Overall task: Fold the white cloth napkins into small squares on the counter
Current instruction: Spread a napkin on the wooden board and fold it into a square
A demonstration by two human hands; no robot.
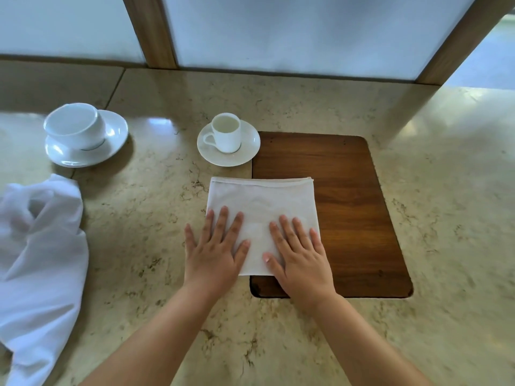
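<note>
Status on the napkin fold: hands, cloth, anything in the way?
Left hand and right hand flat, pressing folded napkin. Napkin half on wooden inset. Unfolded cloth waiting far left. Small cup on saucer just beyond napkin, not touching.

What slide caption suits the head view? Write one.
Both hands, left hand and right hand, press flat a folded white napkin on the counter.

I count two hands, left hand (214, 250) and right hand (299, 256), and two white cloths: one folded napkin (262, 201) and one loose cloth (39, 257). I see two cups, a big cup (73, 125) and a small cup (226, 132), each on its own saucer, so two saucers: left saucer (111, 135) and right saucer (250, 147). There is one wooden board (351, 207) on one counter (446, 218).
</note>
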